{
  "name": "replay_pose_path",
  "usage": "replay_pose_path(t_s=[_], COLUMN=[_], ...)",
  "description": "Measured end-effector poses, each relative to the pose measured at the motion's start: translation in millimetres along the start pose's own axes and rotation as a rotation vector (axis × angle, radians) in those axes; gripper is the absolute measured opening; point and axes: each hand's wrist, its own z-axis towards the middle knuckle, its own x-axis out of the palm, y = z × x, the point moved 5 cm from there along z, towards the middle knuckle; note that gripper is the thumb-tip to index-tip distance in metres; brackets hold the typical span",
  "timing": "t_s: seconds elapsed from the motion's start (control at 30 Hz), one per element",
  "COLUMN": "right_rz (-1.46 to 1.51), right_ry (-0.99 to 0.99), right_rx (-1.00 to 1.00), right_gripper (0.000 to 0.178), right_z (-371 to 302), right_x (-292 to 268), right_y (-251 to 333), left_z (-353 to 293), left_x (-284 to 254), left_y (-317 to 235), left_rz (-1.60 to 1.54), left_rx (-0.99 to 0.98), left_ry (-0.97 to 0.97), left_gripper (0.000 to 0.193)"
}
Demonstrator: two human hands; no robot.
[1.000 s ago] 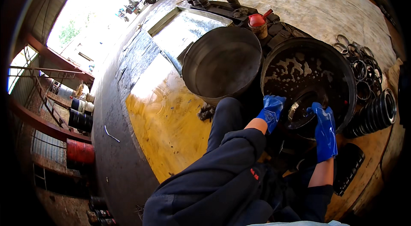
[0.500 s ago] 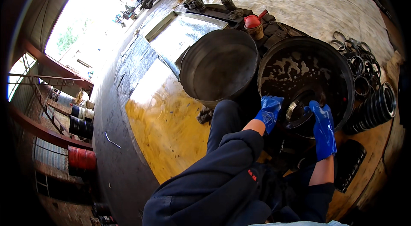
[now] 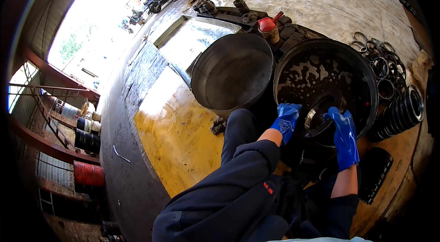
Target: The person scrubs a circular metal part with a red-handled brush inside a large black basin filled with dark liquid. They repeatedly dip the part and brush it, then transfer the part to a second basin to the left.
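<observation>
Blue rubber gloves cover both my hands. In front of me on the right stands a round dark tub [image 3: 280, 68] with brown liquid and patches of pale foam. A dark metal ring [image 3: 310, 116] with a shiny inner face lies tilted in its near part. My right hand [image 3: 344, 134] is closed at the ring's right edge, fingers curled over it. At the tub's near left rim is my left hand [image 3: 288, 122], its fingers bent together; what they grip, if anything, is hidden. A second, greyer tub [image 3: 233, 74] stands touching close on the left.
Loose metal rings [image 3: 385, 65] and a stack of black rings [image 3: 403, 111] lie right of the tub. Behind stands a red scoop [image 3: 268, 24] on a small pail. A shallow metal tray [image 3: 172, 31] is at far left, drums [image 3: 88, 173] along the left wall.
My right hand has shifted very slightly at the ring; my left hand stays at the rim. The whole view has moved a little.
</observation>
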Motion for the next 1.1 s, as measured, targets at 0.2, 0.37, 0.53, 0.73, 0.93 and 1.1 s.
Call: replay_pose_path(t_s=[0.2, 0.37, 0.53, 0.73, 0.93, 1.1], right_rz=[0.058, 0.016, -0.006, 0.004, 0.004, -0.004], right_ry=[0.044, 0.036, 0.017, 0.039, 0.023, 0.022], right_rx=[-0.024, 0.005, -0.023, -0.016, -0.003, 0.005], right_gripper=[0.041, 0.044, 0.042, 0.042, 0.04, 0.041], right_z=[-0.4, 6.1, -0.3, 2.4, 3.0, 1.0], right_x=[5.4, -1.9, 2.9, 3.1, 1.2, 0.4], right_y=[-2.5, -7.2, 1.2, -3.0, -2.1, -1.8], left_z=[2.1, 1.1, -2.1, 0.5, 0.3, -2.1], left_x=[10.4, 3.5, 4.4, 6.5, 3.7, -1.0], left_y=[11.5, 3.1, 2.9, 7.1, 4.1, 2.3], left_rz=[0.008, 0.009, 0.004, 0.0, -0.008, 0.034], left_rx=[0.0, 0.009, -0.014, 0.006, -0.024, 0.02], left_ry=[-0.071, -0.04, -0.017, -0.06, 0.021, -0.035], left_gripper=[0.04, 0.036, 0.032, 0.035, 0.035, 0.034])
